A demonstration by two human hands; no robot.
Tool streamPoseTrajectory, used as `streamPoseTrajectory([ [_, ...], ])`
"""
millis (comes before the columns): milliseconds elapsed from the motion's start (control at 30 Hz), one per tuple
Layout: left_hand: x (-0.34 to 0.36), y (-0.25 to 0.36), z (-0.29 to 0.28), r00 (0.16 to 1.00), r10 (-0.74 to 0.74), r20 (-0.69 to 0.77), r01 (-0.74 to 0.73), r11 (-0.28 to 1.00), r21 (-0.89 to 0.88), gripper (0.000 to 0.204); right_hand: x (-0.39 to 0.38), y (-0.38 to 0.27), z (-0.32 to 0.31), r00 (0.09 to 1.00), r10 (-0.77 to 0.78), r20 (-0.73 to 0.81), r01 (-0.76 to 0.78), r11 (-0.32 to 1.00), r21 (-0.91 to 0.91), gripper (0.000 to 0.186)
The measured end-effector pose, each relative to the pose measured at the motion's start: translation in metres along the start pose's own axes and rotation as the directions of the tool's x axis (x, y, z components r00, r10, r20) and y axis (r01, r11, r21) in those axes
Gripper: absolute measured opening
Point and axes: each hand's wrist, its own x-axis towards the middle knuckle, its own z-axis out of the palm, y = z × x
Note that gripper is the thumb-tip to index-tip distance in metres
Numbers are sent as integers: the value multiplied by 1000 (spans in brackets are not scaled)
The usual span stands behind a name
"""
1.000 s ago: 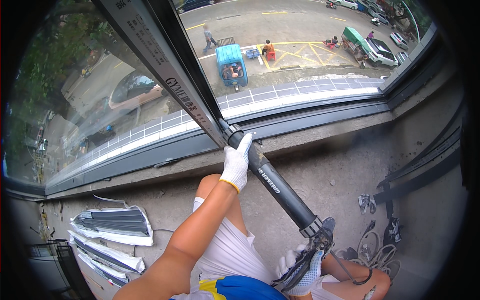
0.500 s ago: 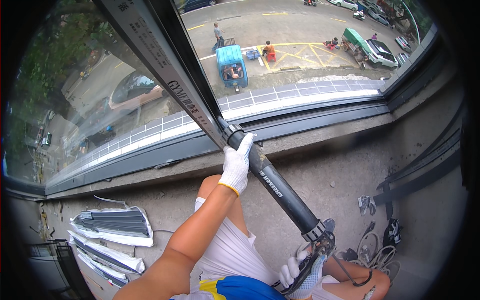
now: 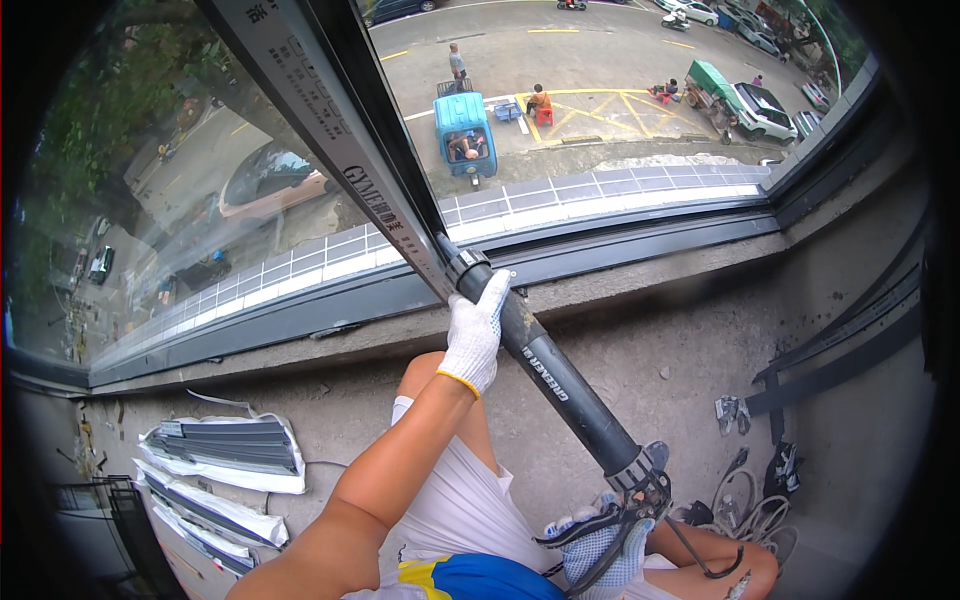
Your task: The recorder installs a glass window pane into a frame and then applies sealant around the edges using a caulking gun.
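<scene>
One white-gloved hand, the left hand [image 3: 474,338], is wrapped around the front of a long black caulking gun [image 3: 572,400], which slants across the person's lap, its front end close to the foot of the upright window post [image 3: 385,205]. The right hand [image 3: 603,556] is at the handle and trigger; levers partly cover its fingers, so I can't tell how firmly they close. Wrapped dark strips [image 3: 232,452] lie on the floor [image 3: 640,350] to the left.

1 blk caulk gun [image 3: 570,390], 2 gloved grips [image 3: 470,337], 3 wrapped bndls [image 3: 232,455], 1 blue 3-whlr [image 3: 461,109]
</scene>
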Motion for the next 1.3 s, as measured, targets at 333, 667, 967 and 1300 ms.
streamPoseTrajectory([
  [333,-1,1,-2,999,34,-2,-34,999,27,72,-4,-6,-1,983,15,182,-21,999,31,66],
  [667,-8,11,-1,999,39,9,-39,999,25,76,-14,-14,14,970,97,221,-123,987,103,59],
  [967,-18,25,2,999,48,20,-48,999,23,78,-21,-25,22,977,79,199,-83,996,11,62],
  [1300,-27,35,4,991,110,74,-107,993,-43,73,-23,-32,26,955,95,280,-115,992,53,65],
])
